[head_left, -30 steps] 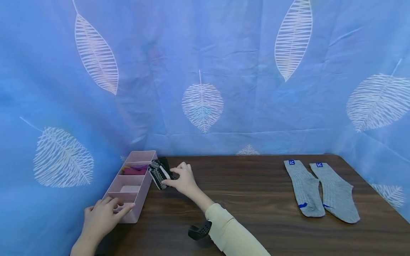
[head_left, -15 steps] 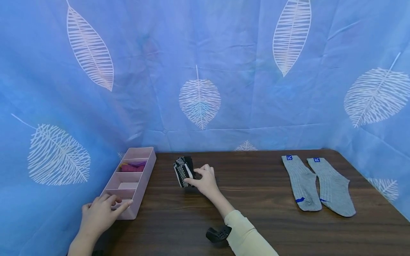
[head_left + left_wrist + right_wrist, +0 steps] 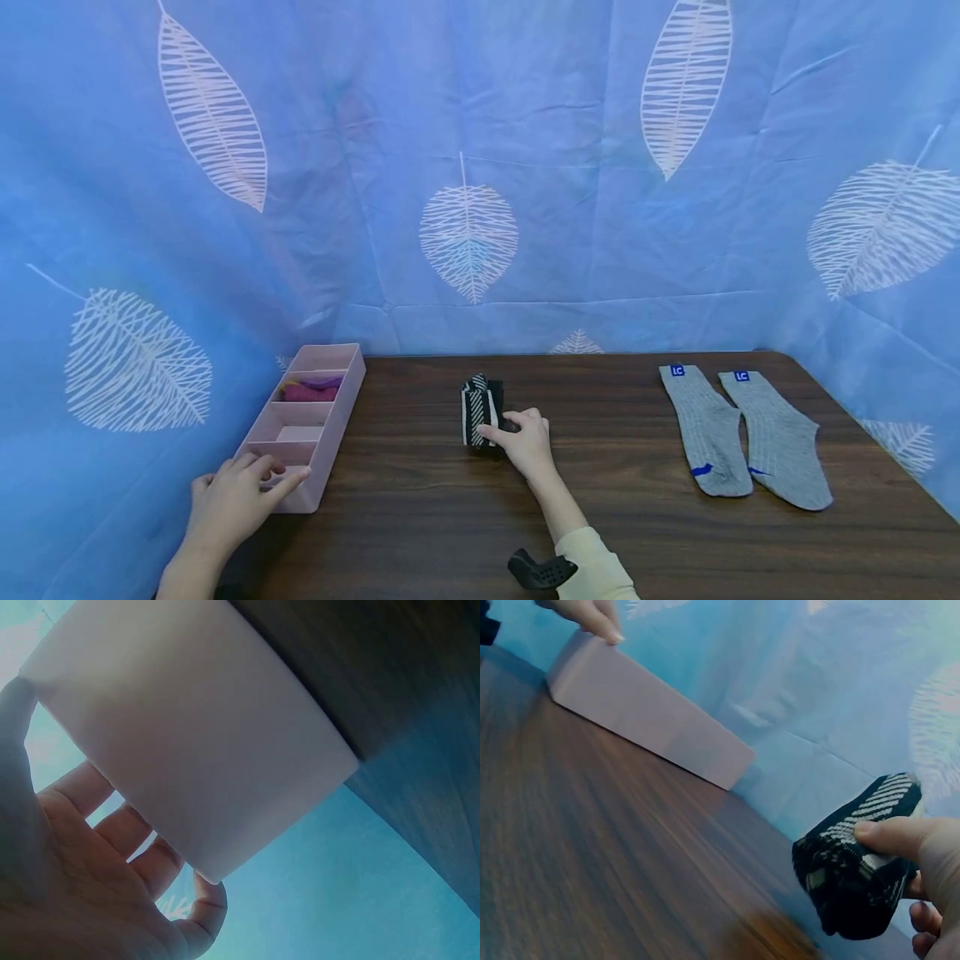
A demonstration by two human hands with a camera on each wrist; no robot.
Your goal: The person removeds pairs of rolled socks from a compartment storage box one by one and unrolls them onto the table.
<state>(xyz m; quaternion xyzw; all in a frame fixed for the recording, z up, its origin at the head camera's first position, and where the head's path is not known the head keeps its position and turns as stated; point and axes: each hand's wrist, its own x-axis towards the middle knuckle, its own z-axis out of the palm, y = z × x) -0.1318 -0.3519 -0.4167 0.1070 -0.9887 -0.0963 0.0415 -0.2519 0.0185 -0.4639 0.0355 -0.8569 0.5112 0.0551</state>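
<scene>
Near the middle of the table in the head view, my right hand (image 3: 528,446) pinches a folded bundle of black-and-white patterned socks (image 3: 477,410). The right wrist view shows the thumb on the striped face of the sock bundle (image 3: 855,862), with fingers behind it. My left hand (image 3: 231,504) holds the near end of a pale pink divided storage box (image 3: 339,437) on the left. In the left wrist view its fingers (image 3: 135,829) hook over the rim of the box (image 3: 195,735). One rear compartment holds a folded red and purple bundle (image 3: 307,392).
Two grey socks (image 3: 705,437) with blue marks lie flat side by side on the right of the dark wooden table (image 3: 600,467). A blue leaf-patterned cloth (image 3: 555,242) hangs behind and at the sides. A black device (image 3: 542,571) sits on my right wrist.
My right hand has carried the sock bundle rightward, from beside the box to the middle of the table. The left hand has stayed on the box. The grey socks lie as before.
</scene>
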